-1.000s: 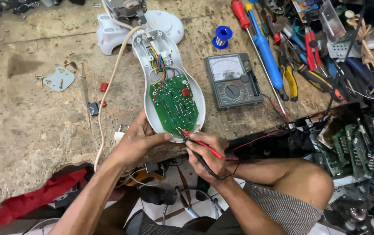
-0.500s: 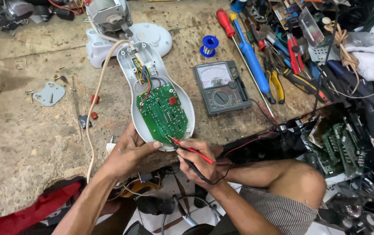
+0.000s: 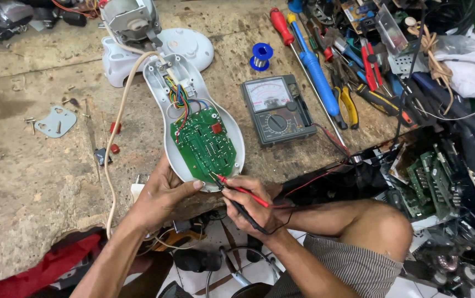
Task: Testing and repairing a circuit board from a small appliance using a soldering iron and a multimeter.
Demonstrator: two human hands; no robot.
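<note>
A white teardrop-shaped appliance housing (image 3: 160, 91) lies open on the workbench, with a green circuit board (image 3: 203, 144) and coloured wires inside. My left hand (image 3: 163, 193) cups the housing's near left rim. My right hand (image 3: 251, 204) grips a red probe (image 3: 243, 190) and a black probe (image 3: 236, 205) together, their tips touching the board's near edge. The probe leads run right toward an analogue multimeter (image 3: 277, 109) lying flat beside the housing.
A motor on a white base (image 3: 138, 33) stands behind the housing, with a cream cable (image 3: 117, 127) trailing along the bench. Screwdrivers, pliers and a blue solder spool (image 3: 261, 55) lie at the back right. Scrap circuit boards (image 3: 441, 176) pile at right. A small metal plate (image 3: 55, 121) sits at left.
The view has shifted so that the housing and meter sit lower and more to the right in frame. Both hands keep their hold; the probe tips stay at the board's near edge.
</note>
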